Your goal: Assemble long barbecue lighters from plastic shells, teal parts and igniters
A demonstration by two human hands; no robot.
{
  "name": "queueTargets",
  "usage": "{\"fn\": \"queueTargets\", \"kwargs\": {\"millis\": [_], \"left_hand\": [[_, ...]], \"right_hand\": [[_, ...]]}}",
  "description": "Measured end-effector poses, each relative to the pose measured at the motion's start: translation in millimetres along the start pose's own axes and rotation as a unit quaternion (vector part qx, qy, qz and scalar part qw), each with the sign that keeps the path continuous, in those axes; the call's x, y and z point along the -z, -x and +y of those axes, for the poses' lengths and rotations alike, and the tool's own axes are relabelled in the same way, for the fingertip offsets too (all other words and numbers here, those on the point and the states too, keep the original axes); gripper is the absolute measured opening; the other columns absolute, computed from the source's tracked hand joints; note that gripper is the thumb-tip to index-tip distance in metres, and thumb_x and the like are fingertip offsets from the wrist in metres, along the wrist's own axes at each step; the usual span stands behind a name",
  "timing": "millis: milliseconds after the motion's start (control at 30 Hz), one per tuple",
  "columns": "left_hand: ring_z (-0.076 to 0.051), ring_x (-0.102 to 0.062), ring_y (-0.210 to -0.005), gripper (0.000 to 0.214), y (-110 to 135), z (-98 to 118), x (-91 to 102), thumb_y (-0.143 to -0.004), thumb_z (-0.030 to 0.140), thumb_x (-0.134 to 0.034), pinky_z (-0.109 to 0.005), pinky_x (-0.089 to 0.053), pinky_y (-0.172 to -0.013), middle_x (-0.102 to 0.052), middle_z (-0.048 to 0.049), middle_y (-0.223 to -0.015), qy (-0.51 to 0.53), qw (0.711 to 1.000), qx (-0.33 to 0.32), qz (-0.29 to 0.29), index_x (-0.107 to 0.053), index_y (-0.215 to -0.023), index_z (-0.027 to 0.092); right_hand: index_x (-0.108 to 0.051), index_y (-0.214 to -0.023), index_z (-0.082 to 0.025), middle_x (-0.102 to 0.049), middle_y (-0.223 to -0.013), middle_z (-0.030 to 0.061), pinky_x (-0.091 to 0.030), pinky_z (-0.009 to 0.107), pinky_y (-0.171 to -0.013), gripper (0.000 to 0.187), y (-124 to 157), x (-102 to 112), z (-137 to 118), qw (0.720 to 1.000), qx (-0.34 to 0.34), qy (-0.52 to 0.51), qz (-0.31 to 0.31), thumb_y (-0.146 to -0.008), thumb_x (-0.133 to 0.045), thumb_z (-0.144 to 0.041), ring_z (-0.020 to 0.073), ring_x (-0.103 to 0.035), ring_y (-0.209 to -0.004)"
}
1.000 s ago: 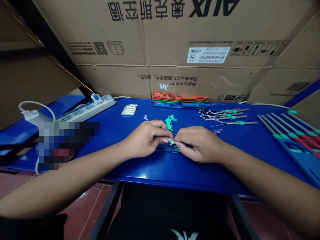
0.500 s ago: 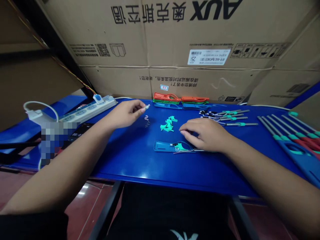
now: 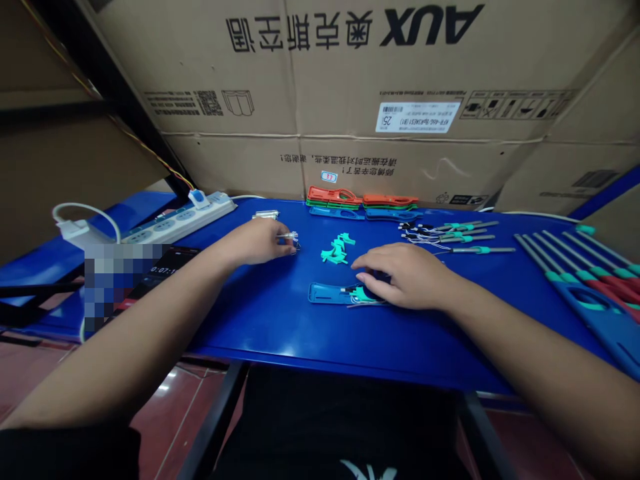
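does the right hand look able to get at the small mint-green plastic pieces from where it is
Most likely yes: the right hand is loosely open just beside the small mint-green plastic pieces, with nothing visible standing between. The left hand is on their other side.

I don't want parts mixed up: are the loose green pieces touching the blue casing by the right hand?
Apart. The head view shows a strip of blue table between the green pieces and the blue casing.
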State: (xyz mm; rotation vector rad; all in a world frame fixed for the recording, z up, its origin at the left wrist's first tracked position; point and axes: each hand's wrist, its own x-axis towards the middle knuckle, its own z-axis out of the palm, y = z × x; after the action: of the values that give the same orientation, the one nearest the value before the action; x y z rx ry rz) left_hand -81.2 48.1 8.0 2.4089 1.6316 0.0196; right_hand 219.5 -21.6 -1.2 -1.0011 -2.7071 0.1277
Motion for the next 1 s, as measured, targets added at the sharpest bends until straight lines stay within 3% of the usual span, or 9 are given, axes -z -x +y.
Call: {"fn": "queueTargets", "kwargs": {"millis": [500,600,767,900,1000], "left_hand": [[-0.016,-0.061,-0.066,0.023,1.3,5.8,-7.6,-0.077,0.035,-0.06,-0.025,-0.038,-0.061,-0.073,-0.0013,-0.078,-0.004,0.999,-0.021,-0.04,-0.075,-0.087,0.021],[-0.014,-0.058,-0.062,0.022,5.5,17.7,-9.3,-0.079,0.032,-0.059,-0.024,-0.038,-0.06,-0.07,-0.0006,-0.075,0.009,0.997,-0.058,-0.049,-0.075,-0.087,0.019],[-0.016,-0.061,-0.068,0.018,2.3,33.4,-21.2,-0.086,0.027,-0.056,-0.026,-0.039,-0.063,-0.072,-0.0032,-0.081,0.006,0.993,-0.118,-0.011,-0.072,-0.088,0.018],[-0.019,-0.061,-0.071,0.033,7.2,38.9,-23.3,-0.089,0.044,-0.062,-0.028,-0.039,-0.065,-0.068,-0.0044,-0.079,0.018,0.988,-0.15,0.025,-0.064,-0.106,0.016],[-0.018,-0.059,-0.072,0.037,20.9,46.0,-17.7,-0.099,0.049,-0.046,-0.028,-0.041,-0.067,-0.064,-0.0023,-0.081,0.082,0.972,-0.219,0.013,-0.053,-0.117,0.017]], "right_hand": [[-0.072,-0.109,-0.019,-0.076,-0.101,0.0063,-0.049,0.035,-0.078,0.028,0.2,-0.5,0.4,1.0,0.008,0.001,-0.016,-0.097,-0.05,-0.031,0.0224,-0.07,-0.09],[-0.072,-0.11,-0.02,-0.076,-0.102,0.0055,-0.049,0.035,-0.078,0.029,-0.4,-1.0,0.6,1.0,0.006,0.001,-0.015,-0.097,-0.05,-0.032,0.0222,-0.07,-0.091],[-0.072,-0.111,-0.021,-0.076,-0.102,0.0046,-0.049,0.034,-0.075,0.03,-1.7,-2.8,0.5,1.0,-0.018,0.014,-0.004,-0.096,-0.05,-0.034,0.0222,-0.07,-0.089],[-0.073,-0.111,-0.021,-0.076,-0.101,0.0048,-0.048,0.033,-0.073,0.029,-1.5,-3.6,2.1,0.999,-0.037,0.018,0.027,-0.095,-0.051,-0.032,0.0218,-0.069,-0.088],[-0.073,-0.109,-0.02,-0.076,-0.1,0.0054,-0.047,0.031,-0.073,0.028,-1.3,-3.3,3.5,0.998,-0.038,0.003,0.054,-0.094,-0.053,-0.031,0.0203,-0.069,-0.085]]}}
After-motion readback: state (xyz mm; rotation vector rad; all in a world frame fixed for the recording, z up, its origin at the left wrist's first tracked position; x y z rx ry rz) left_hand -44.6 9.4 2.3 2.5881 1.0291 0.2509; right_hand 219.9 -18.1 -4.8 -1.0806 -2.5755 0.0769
